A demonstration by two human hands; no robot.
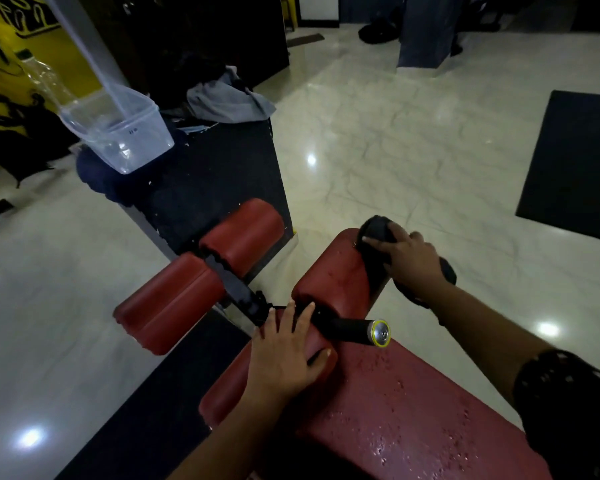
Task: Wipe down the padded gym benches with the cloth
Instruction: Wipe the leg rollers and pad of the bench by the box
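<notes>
- The bench is padded in red and runs from the lower right toward the middle of the view; water droplets speckle its top.
- At its far end sits a red roller pad, also beaded with drops.
- The right hand lies on the far end of that roller, its grip closed around a dark cloth. The cloth is bunched under the fingers, pressed against the pad, and part of it shows beside the wrist.
- The left hand rests flat on the red padding just in front of the roller. Its grip is open, the fingers are straight and spread, and it holds nothing. The fingertips reach a black handle bar with a silver, yellow-ringed end cap.
- To the left, two more red rollers stick out from a black metal arm.
- Behind them stands a dark box. It carries a clear plastic container at its left corner and a crumpled grey rag at the back.
- The pale glossy floor shows light reflections, and a dark mat lies on it at the right.
</notes>
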